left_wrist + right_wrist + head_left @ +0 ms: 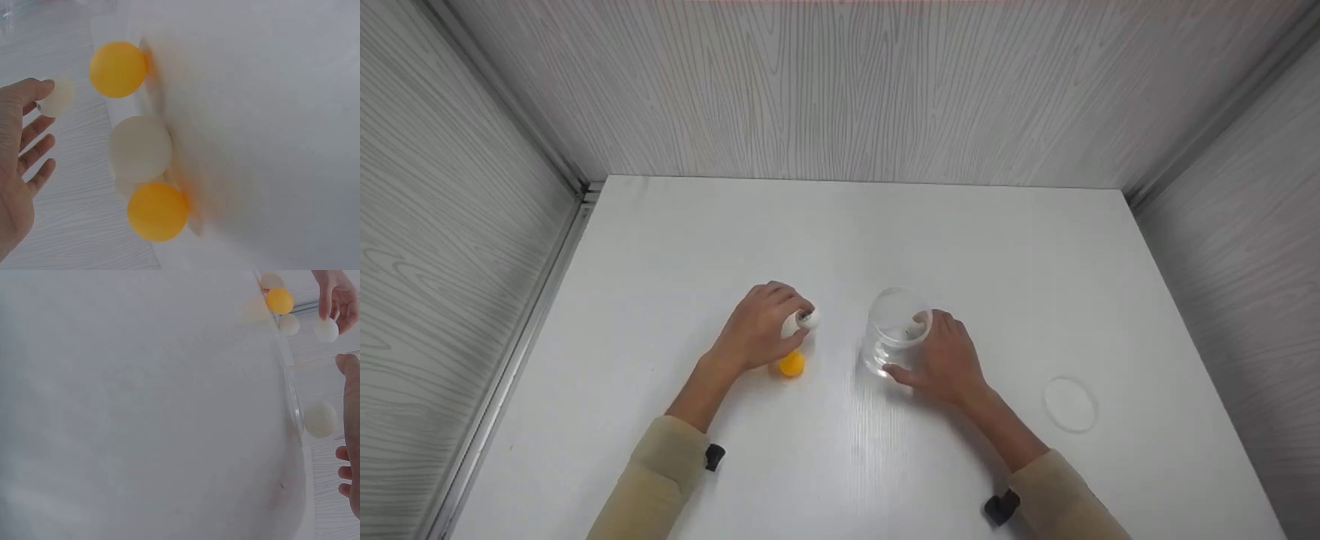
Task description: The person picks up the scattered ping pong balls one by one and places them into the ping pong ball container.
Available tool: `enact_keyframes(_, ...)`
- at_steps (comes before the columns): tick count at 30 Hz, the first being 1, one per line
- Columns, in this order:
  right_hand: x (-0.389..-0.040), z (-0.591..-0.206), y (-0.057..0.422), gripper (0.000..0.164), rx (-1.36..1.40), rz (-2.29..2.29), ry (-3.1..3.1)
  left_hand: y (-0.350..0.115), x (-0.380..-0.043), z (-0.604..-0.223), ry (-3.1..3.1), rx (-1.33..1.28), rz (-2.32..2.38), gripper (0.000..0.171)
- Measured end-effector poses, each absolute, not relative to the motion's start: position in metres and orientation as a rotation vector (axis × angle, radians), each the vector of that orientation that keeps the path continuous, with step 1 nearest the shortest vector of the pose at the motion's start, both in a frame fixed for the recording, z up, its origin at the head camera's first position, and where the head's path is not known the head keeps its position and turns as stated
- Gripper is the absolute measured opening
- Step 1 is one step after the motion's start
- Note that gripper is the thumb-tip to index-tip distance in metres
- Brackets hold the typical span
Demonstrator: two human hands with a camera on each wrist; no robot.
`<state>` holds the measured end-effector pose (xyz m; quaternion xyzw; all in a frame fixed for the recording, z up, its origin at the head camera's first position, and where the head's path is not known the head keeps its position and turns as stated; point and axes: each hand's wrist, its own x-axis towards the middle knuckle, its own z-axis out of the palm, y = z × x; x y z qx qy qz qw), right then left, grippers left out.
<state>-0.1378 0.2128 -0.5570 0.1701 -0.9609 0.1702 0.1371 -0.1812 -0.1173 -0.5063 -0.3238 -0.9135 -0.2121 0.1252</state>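
While your left hand point(759, 324) pinches a white ball point(326, 330), your right hand point(949, 356) grips a clear jar point(887, 347) | step: apparently filling it | next: likely calls for bringing the ball above it

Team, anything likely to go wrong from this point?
1. Slip: the left hand has only a fingertip pinch on a smooth white ball, so it might pop out.
2. Roll: an orange ball lies loose near that hand; a brush could send it off.
3. Tip: the clear container might tilt if the right hand shifts.
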Motion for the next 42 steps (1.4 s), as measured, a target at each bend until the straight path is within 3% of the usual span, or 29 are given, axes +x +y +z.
enact_keyframes(42,-0.14,-0.56,0.214,0.092,0.504,0.488,-2.761,-0.085,-0.173,-0.46,-2.383,-1.023,-0.606,0.023)
